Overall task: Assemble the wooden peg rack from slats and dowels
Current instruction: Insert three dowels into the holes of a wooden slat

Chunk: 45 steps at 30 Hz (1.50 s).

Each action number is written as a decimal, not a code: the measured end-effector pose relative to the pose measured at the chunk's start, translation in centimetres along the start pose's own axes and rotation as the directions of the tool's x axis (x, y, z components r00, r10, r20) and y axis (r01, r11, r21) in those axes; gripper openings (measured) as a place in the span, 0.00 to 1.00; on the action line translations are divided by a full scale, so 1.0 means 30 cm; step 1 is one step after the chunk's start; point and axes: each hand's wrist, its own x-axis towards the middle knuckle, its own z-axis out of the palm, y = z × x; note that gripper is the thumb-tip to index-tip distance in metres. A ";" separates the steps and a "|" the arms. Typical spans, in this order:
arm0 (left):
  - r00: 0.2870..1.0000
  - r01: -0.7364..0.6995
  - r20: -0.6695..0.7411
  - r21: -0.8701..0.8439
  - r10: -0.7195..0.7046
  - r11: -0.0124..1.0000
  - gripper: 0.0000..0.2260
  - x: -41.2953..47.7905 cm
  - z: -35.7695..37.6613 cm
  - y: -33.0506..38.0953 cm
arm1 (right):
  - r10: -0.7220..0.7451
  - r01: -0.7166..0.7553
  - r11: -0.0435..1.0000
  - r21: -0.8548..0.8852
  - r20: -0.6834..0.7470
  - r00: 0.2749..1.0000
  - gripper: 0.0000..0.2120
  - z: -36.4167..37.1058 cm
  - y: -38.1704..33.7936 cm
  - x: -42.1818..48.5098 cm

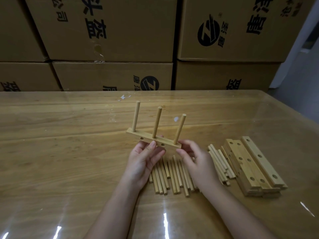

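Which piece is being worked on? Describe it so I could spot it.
Look at the wooden table before the cardboard boxes. Over its middle the left hand holds a slat, the right hand at its end. Unlike the stacked slats lying flat to the right, it has three dowels standing upright in it.

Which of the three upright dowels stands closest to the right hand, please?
The rightmost dowel, at the end of the slat beside the right hand.

Two bare hands show, the left hand (145, 159) and the right hand (196, 161), each on a bare forearm, uncovered down to the lower edge of the view. The left thumb (152, 145) has a short nail.
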 end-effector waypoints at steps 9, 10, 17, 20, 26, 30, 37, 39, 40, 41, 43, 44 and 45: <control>0.959 -0.190 -0.203 0.067 0.200 0.980 0.24 0.009 -0.028 0.022 | 0.054 -0.056 0.996 -0.067 -0.025 0.998 0.13 -0.064 0.025 0.015; 0.946 -0.209 -0.227 0.115 0.230 0.971 0.24 0.011 -0.033 0.023 | 0.056 -0.057 0.995 -0.079 -0.017 0.998 0.13 -0.069 0.028 0.016; 0.917 -0.229 -0.241 0.331 0.316 0.916 0.15 0.014 -0.033 0.015 | 0.030 -0.024 0.988 -0.153 0.033 0.999 0.14 -0.066 0.033 0.007; 0.919 -0.206 -0.248 0.362 0.307 0.909 0.12 0.021 -0.043 0.011 | 0.050 -0.045 0.991 -0.127 0.036 0.998 0.13 -0.068 0.040 0.009; 0.918 -0.189 -0.261 0.373 0.298 0.908 0.10 0.026 -0.057 0.010 | 0.110 -0.105 0.992 -0.066 0.084 0.990 0.12 -0.069 0.055 0.011; 0.914 -0.180 -0.274 0.385 0.299 0.905 0.07 0.024 -0.048 0.006 | 0.181 -0.186 0.982 0.042 0.106 0.978 0.11 -0.071 0.067 0.017; 0.918 -0.167 -0.259 0.433 0.299 0.886 0.08 0.014 -0.029 0.012 | 0.231 -0.245 0.960 0.133 0.115 0.966 0.12 -0.070 0.084 0.029; 0.923 -0.163 -0.240 0.459 0.299 0.873 0.11 0.006 -0.021 0.016 | 0.236 -0.250 0.956 0.154 0.108 0.966 0.12 -0.068 0.090 0.031; 0.929 -0.160 -0.226 0.471 0.294 0.867 0.13 0.000 -0.021 0.019 | 0.240 -0.255 0.953 0.163 0.107 0.965 0.11 -0.067 0.092 0.032; 0.936 -0.149 -0.209 0.490 0.282 0.859 0.15 -0.010 -0.021 0.025 | 0.242 -0.258 0.951 0.169 0.108 0.964 0.11 -0.066 0.094 0.031; 0.952 -0.111 -0.164 0.598 0.257 0.794 0.18 -0.029 -0.023 0.040 | 0.239 -0.256 0.951 0.175 0.111 0.965 0.11 -0.066 0.097 0.031; 0.958 -0.092 -0.135 0.689 0.253 0.719 0.18 -0.041 -0.023 0.047 | 0.238 -0.255 0.950 0.179 0.111 0.965 0.11 -0.067 0.099 0.029; 0.959 -0.080 -0.110 0.777 0.260 0.625 0.18 -0.052 -0.020 0.052 | 0.238 -0.255 0.949 0.185 0.111 0.965 0.11 -0.067 0.101 0.028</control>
